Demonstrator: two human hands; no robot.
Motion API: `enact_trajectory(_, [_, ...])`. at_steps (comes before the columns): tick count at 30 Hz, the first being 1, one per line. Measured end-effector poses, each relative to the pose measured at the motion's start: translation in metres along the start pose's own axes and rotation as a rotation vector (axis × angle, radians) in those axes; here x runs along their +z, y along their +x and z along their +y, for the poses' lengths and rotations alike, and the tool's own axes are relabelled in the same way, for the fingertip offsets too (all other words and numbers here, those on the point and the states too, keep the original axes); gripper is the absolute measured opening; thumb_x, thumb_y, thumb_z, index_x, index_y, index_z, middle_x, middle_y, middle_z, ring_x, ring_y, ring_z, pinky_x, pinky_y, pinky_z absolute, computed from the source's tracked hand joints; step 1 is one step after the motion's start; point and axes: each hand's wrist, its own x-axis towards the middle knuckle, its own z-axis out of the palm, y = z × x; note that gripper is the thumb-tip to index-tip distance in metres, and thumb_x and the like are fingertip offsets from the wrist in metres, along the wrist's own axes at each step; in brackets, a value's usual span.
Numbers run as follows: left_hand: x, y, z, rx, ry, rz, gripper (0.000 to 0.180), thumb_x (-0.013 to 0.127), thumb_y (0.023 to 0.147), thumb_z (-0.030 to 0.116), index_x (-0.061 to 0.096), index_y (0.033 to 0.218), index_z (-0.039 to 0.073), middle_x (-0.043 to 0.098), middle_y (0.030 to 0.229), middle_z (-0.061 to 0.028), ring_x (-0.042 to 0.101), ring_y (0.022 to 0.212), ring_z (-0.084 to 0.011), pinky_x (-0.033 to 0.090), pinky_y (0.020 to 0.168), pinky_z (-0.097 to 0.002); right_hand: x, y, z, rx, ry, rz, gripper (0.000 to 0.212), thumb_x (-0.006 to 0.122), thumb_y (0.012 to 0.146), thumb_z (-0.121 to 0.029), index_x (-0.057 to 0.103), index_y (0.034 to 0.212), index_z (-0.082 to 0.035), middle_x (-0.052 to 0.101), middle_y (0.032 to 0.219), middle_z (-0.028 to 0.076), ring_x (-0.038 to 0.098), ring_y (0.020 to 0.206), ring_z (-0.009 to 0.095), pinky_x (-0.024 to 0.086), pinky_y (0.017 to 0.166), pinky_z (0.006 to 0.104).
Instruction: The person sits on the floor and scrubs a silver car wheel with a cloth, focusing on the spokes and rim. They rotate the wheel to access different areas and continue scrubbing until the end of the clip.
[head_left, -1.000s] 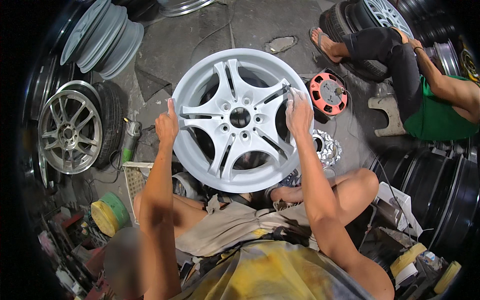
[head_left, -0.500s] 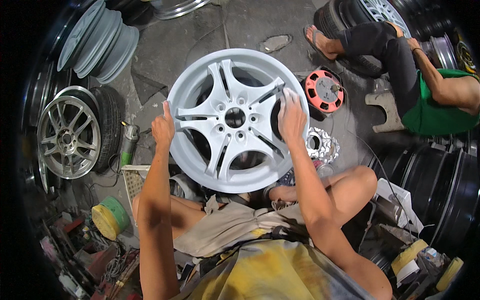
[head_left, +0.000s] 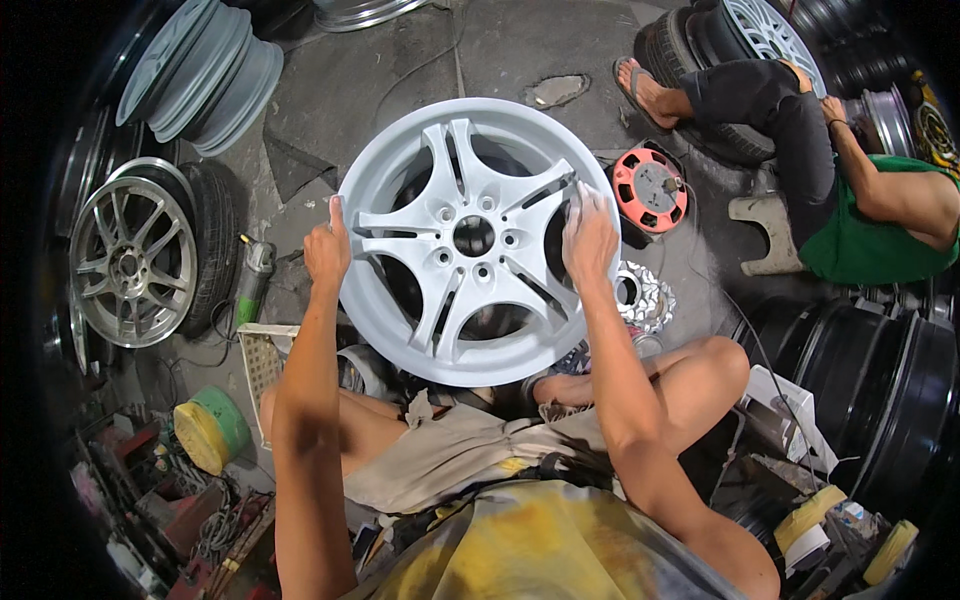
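Observation:
A five-spoke car wheel rim [head_left: 510, 207], coated pale grey-white, is in front of me above my lap, its face turned up. My left hand [head_left: 326, 248] is closed on its left edge, thumb laid up along the lip and the other fingers mostly hidden. At the opposite side, my right hand [head_left: 592, 238] is against the inner right part of the rim, by the end of the upper right spoke. White dust coats its fingertips. Those fingers are bent and close together, and whatever may be under them is hidden.
An orange-red reel-like disc [head_left: 650, 188] lies right of the rim, near a seated person in a green top [head_left: 880, 225]. At left are a silver wheel [head_left: 135, 262], an angle grinder [head_left: 257, 270], a yellow-green tub [head_left: 212, 428] and stacked grey rims [head_left: 215, 85]. Black rims [head_left: 850, 390] stand at right.
My right fingers have shifted slightly down and to the right along the rim and look more bent. My left hand keeps its hold, and the view has turned slightly.

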Motion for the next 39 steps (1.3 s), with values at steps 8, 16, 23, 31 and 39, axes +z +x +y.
enact_trajectory(8, [-0.012, -0.007, 0.006, -0.003, -0.004, -0.05, 0.095, 0.028, 0.1, 0.072, 0.071, 0.113, -0.011, 0.066, 0.115, -0.0373, 0.061, 0.115, -0.051, 0.043, 0.105, -0.0533, -0.016, -0.006, 0.0, -0.15, -0.012, -0.096, 0.039, 0.06, 0.094, -0.008, 0.061, 0.133, -0.009, 0.061, 0.132, 0.012, 0.067, 0.104, 0.039, 0.056, 0.085, 0.048])
enact_trajectory(16, [-0.012, -0.004, 0.005, -0.04, 0.012, -0.083, 0.097, 0.027, 0.099, 0.073, 0.072, 0.111, -0.012, 0.064, 0.117, -0.0377, 0.06, 0.114, -0.0514, 0.043, 0.105, -0.0535, -0.02, 0.016, -0.003, -0.126, -0.087, -0.218, 0.031, 0.059, 0.094, -0.011, 0.065, 0.124, -0.01, 0.063, 0.131, 0.012, 0.069, 0.099, 0.04, 0.056, 0.086, 0.0502])
enact_trajectory(23, [-0.001, 0.003, -0.008, 0.025, -0.013, -0.028, 0.098, 0.028, 0.099, 0.074, 0.07, 0.111, -0.014, 0.065, 0.113, -0.0384, 0.061, 0.112, -0.0522, 0.044, 0.103, -0.0543, -0.023, -0.007, -0.007, -0.206, -0.124, -0.197, 0.034, 0.059, 0.094, -0.01, 0.063, 0.128, -0.008, 0.062, 0.133, 0.011, 0.069, 0.096, 0.04, 0.057, 0.081, 0.0502])
enact_trajectory(31, [-0.008, 0.0, 0.003, 0.0, -0.013, -0.062, 0.096, 0.029, 0.1, 0.072, 0.07, 0.11, -0.013, 0.066, 0.111, -0.038, 0.062, 0.111, -0.0517, 0.045, 0.102, -0.0544, -0.001, -0.02, -0.012, -0.114, -0.079, -0.012, 0.042, 0.06, 0.093, -0.007, 0.057, 0.135, -0.005, 0.059, 0.134, 0.014, 0.066, 0.106, 0.04, 0.056, 0.084, 0.0479])
enact_trajectory(39, [-0.006, -0.002, 0.002, -0.02, -0.002, -0.073, 0.096, 0.029, 0.099, 0.073, 0.07, 0.113, -0.012, 0.065, 0.117, -0.0382, 0.061, 0.116, -0.0498, 0.043, 0.105, -0.0538, 0.01, -0.031, -0.023, -0.122, -0.066, 0.072, 0.048, 0.063, 0.092, -0.01, 0.056, 0.139, -0.009, 0.058, 0.135, 0.013, 0.067, 0.104, 0.04, 0.056, 0.085, 0.0496])
